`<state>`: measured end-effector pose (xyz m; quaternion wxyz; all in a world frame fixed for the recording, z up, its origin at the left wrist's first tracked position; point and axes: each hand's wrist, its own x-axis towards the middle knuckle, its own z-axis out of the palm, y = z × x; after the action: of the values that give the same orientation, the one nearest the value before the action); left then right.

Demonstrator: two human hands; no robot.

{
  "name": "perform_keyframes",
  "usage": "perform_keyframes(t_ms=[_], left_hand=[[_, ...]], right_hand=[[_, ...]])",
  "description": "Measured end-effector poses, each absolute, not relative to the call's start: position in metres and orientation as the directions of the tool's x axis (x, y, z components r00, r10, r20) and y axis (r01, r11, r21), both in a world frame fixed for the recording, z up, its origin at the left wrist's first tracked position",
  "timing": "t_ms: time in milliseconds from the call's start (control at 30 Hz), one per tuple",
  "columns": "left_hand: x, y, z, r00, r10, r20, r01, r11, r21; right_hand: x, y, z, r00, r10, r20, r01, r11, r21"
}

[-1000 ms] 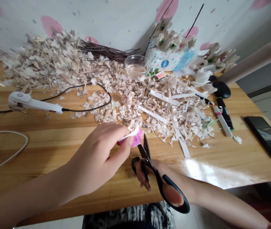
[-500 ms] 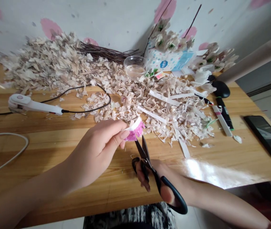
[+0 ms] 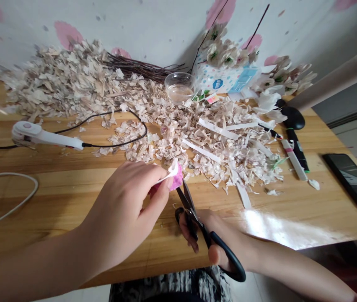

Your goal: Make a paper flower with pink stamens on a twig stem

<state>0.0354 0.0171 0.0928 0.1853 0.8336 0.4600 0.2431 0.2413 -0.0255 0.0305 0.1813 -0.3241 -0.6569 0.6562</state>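
A pink-and-white paper scrap [image 3: 176, 179] sits pinched in the left hand [image 3: 118, 214], lower center, just above parted black-handled scissors [image 3: 194, 216] gripped in the right hand [image 3: 206, 230].

Scissors [image 3: 187, 205], bare metal blades and glossy black plastic handles, over a varnished wooden table [image 3: 153, 256], its smooth grain flaring with glare near the front edge. Matt, crinkled flakes [image 3: 228, 155] lie rough and papery toward the back edge (dry plant skin or paper, too fine to tell). A scrap [image 3: 175, 178] of pink-and-white paper looks thin and soft. At the right edge, a phone [image 3: 351, 182] shows a glossy glass face, and a mouse [image 3: 293, 118] a smooth black plastic shell. A cup [image 3: 178, 93] is clear, plastic or glass.
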Motion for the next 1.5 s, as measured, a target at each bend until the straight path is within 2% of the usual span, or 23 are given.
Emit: perform_keyframes(t_ms=[233,500,1000,1300,1500], left_hand=[[0.0420,0.0110,0.0982,0.472,0.844,0.254,0.701,-0.534,0.472],[0.0441,0.0078,0.0974,0.503,0.837,0.216,0.662,-0.533,0.527],[0.0452,0.0085,0.0956,0.507,0.840,0.194,0.666,-0.525,0.530],[0.0423,0.0131,0.0967,0.500,0.861,0.088,0.658,-0.444,0.609],[0.0411,0.0136,0.0957,0.500,0.863,0.072,0.660,-0.434,0.613]], right_hand=[[0.2396,-0.0292,0.0289,-0.732,0.660,-0.171,0.160,-0.078,-0.984],[0.2394,-0.0306,0.0285,-0.731,0.663,-0.162,0.139,-0.089,-0.986],[0.2411,-0.0287,0.0307,-0.724,0.658,-0.208,0.180,-0.111,-0.977],[0.2405,-0.0279,0.0318,-0.695,0.672,-0.254,0.190,-0.170,-0.967],[0.2399,-0.0261,0.0339,-0.678,0.677,-0.287,0.224,-0.182,-0.957]])
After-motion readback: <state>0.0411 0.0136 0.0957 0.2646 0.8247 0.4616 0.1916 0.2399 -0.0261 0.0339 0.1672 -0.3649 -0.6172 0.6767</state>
